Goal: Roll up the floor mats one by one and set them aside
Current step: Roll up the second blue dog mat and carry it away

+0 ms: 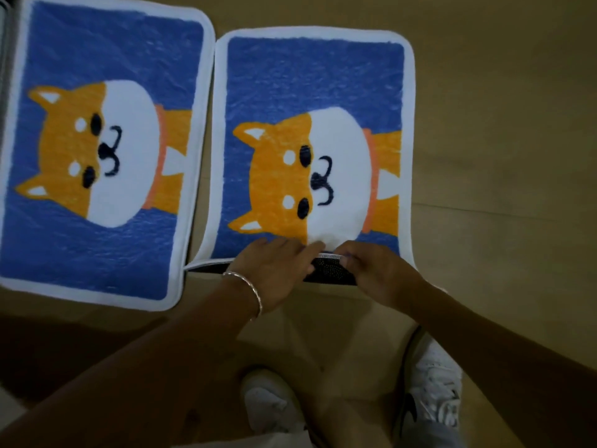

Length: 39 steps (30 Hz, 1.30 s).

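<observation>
A tan floor [504, 130] fills the view, faint seams crossing it on the right. Two white sneakers [433, 386] stand on it at the bottom (the right one shows a dark swoosh mark). A thin silver bangle [248, 286] circles a wrist. A dark strip [4, 43] runs along the upper left edge.

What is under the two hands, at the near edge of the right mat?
The right mat's near edge, turned over, showing its dark dotted backing. Left hand and right hand press on this fold; the parts beneath them are hidden.
</observation>
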{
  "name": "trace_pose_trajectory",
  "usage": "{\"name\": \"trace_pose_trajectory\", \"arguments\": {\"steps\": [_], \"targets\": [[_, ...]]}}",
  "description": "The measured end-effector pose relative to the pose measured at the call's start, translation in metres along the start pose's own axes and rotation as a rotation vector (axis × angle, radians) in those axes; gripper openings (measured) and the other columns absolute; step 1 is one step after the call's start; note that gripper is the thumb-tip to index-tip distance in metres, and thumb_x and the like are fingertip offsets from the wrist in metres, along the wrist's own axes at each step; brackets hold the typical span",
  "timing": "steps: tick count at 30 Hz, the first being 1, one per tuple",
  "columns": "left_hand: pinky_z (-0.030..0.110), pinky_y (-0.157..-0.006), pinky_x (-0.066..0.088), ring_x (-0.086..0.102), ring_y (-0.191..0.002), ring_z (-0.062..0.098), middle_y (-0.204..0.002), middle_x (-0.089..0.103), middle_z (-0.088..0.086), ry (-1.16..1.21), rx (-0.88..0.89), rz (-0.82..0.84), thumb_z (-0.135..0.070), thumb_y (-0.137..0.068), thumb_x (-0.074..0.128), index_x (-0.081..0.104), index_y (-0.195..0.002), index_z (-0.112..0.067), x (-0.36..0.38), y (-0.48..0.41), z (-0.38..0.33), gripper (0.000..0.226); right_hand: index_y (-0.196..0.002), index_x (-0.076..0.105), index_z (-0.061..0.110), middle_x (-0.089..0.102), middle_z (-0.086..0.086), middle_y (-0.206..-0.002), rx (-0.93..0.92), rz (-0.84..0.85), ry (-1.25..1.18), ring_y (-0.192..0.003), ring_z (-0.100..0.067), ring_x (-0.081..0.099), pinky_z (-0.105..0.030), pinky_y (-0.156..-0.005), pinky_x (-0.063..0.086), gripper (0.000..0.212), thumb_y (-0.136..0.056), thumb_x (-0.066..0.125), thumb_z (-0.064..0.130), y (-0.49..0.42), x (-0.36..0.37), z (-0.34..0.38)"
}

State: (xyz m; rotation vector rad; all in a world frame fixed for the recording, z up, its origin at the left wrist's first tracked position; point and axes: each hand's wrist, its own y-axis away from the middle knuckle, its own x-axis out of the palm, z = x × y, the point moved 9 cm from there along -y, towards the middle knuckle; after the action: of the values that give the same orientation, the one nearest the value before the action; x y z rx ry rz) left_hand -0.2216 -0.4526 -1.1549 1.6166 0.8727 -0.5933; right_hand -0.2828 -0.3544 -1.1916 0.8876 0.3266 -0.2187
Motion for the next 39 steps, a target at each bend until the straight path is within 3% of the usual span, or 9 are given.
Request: {"name": "trace_pose_trajectory", "arguments": {"steps": [3, 8, 10, 15, 19, 24, 29, 34, 39], "targets": [[0.045, -0.106, 0.024, 0.027, -0.134, 0.029, -0.148, 0.026, 0.012, -0.203, 0.027, 0.055, -0.048, -0.099, 0.027, 0.005, -0.151, -0.016, 0.007, 0.004, -0.003, 0.065, -0.099, 0.05, 0.026, 0.063, -0.012, -0.094, -0.028, 0.008, -0.1, -0.083, -0.026, 0.059, -0.033, -0.064, 0.045, 0.01, -0.101, 0.043, 0.018, -0.001, -0.001, 0.008], [0.058, -0.107, 0.02, 0.031, -0.131, 0.034, -0.143, 0.035, 0.012, -0.255, -0.116, 0.096, -0.015, -0.099, 0.032, 0.026, -0.143, -0.011, 0.001, -0.003, -0.001, 0.045, -0.109, 0.052, 0.022, 0.058, 0.0, -0.074, -0.115, -0.048, 0.064, -0.065, -0.018, 0.054, -0.035, -0.055, 0.04, 0.015, -0.102, 0.039, 0.022, 0.0, -0.006, 0.028], [0.054, -0.105, 0.028, 0.038, -0.126, 0.033, -0.138, 0.04, 0.011, -0.215, -0.136, 0.137, -0.011, -0.098, 0.031, 0.028, -0.141, -0.01, -0.003, -0.008, -0.005, 0.043, -0.115, 0.052, 0.019, 0.055, 0.001, -0.079, -0.129, -0.089, 0.145, -0.069, -0.018, 0.051, -0.031, -0.057, 0.036, 0.019, -0.101, 0.04, 0.025, 0.005, -0.018, 0.034], [0.048, -0.098, 0.037, 0.046, -0.118, 0.033, -0.132, 0.045, 0.012, -0.185, -0.09, 0.122, -0.008, -0.097, 0.032, 0.02, -0.143, -0.012, -0.031, -0.007, -0.017, 0.048, -0.129, 0.046, 0.024, 0.051, -0.001, -0.113, -0.176, -0.035, 0.304, -0.1, -0.021, 0.054, -0.035, -0.082, 0.046, 0.04, -0.092, 0.057, 0.032, 0.026, -0.034, 0.042], [0.046, -0.089, 0.042, 0.049, -0.114, 0.034, -0.131, 0.045, 0.012, -0.219, -0.051, 0.155, -0.01, -0.097, 0.032, 0.023, -0.141, -0.012, -0.057, -0.003, -0.025, 0.044, -0.128, 0.049, 0.021, 0.05, -0.004, -0.117, -0.197, -0.095, 0.412, -0.099, -0.024, 0.054, -0.032, -0.076, 0.04, 0.032, -0.097, 0.046, 0.026, 0.04, -0.052, 0.054], [0.039, -0.074, 0.038, 0.052, -0.107, 0.033, -0.124, 0.047, 0.015, -0.355, 0.077, 0.176, -0.008, -0.097, 0.034, 0.025, -0.141, -0.009, -0.082, -0.011, -0.048, 0.045, -0.126, 0.056, 0.024, 0.055, -0.003, -0.117, -0.128, -0.107, 0.345, -0.105, -0.023, 0.056, -0.029, -0.081, 0.039, 0.047, -0.093, 0.027, 0.04, 0.054, -0.07, 0.047], [0.036, -0.068, 0.029, 0.056, -0.103, 0.034, -0.122, 0.052, 0.016, -0.497, 0.232, 0.181, -0.014, -0.101, 0.03, 0.03, -0.138, -0.007, -0.084, -0.018, -0.079, 0.038, -0.129, 0.055, 0.026, 0.055, 0.0, -0.125, -0.02, -0.23, 0.345, -0.111, -0.021, 0.054, -0.031, -0.092, 0.042, 0.033, -0.1, 0.041, 0.027, 0.09, -0.082, 0.023], [0.033, -0.069, 0.027, 0.057, -0.104, 0.031, -0.12, 0.056, 0.014, -0.586, 0.324, 0.089, -0.015, -0.1, 0.031, 0.031, -0.138, -0.007, -0.077, -0.006, -0.107, 0.039, -0.128, 0.055, 0.028, 0.054, -0.002, -0.122, 0.093, -0.356, 0.345, -0.107, -0.021, 0.056, -0.03, -0.087, 0.043, 0.032, -0.101, 0.039, 0.03, 0.123, -0.069, 0.009], [0.032, -0.068, 0.031, 0.06, -0.103, 0.03, -0.118, 0.058, 0.012, -0.534, 0.258, 0.038, -0.015, -0.098, 0.036, 0.026, -0.141, -0.007, -0.056, 0.015, -0.104, 0.045, -0.122, 0.06, 0.033, 0.056, -0.005, -0.109, 0.072, -0.472, 0.267, -0.096, -0.028, 0.058, -0.033, -0.072, 0.046, 0.041, -0.095, 0.03, 0.039, 0.146, -0.04, 0.019]]}}
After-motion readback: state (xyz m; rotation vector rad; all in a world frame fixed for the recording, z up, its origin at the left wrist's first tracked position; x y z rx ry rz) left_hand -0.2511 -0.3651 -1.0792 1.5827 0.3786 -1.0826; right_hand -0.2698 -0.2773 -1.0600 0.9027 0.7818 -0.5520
